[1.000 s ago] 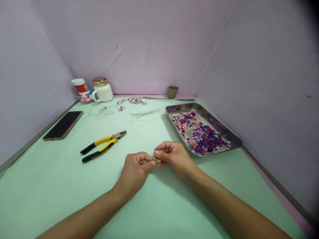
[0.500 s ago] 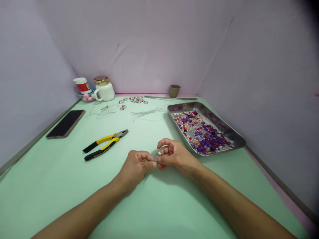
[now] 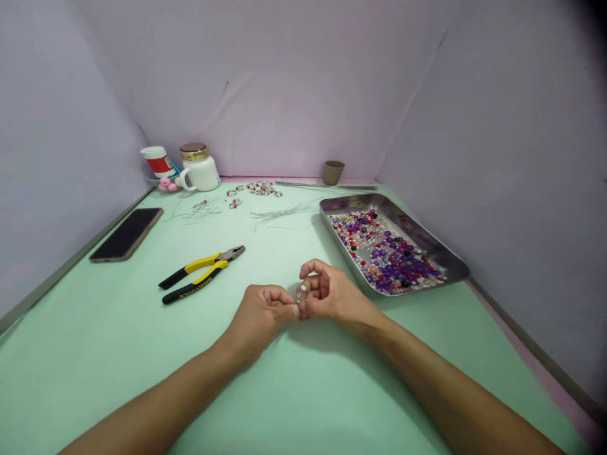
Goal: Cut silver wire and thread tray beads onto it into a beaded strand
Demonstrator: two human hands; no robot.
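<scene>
My left hand (image 3: pixel 263 314) pinches a small beaded wire piece (image 3: pixel 302 289) between thumb and forefinger. On its other side, my right hand (image 3: pixel 334 294) grips the same piece, thumb and forefinger almost touching the left fingertips. A white bead and a bit of red show on it; the rest is hidden by the fingers. A thin wire end trails under my left hand. Up and to the left lie pliers (image 3: pixel 203 273) with yellow and black handles. A metal tray (image 3: pixel 422 235) of purple, red and pearly beads stands to the right.
A phone (image 3: pixel 128 235) lies at the left edge. Farther back are a lidded white mug (image 3: pixel 202 172), a red and white container (image 3: pixel 160 163), a small brown cup (image 3: pixel 333 172), beaded wire pieces (image 3: pixel 260 189) and loose wires (image 3: pixel 284 212). Pale walls enclose the green table.
The beaded piece has turned slightly in my fingers, so red now shows below my right fingertips. Both hands stay nearly in place.
</scene>
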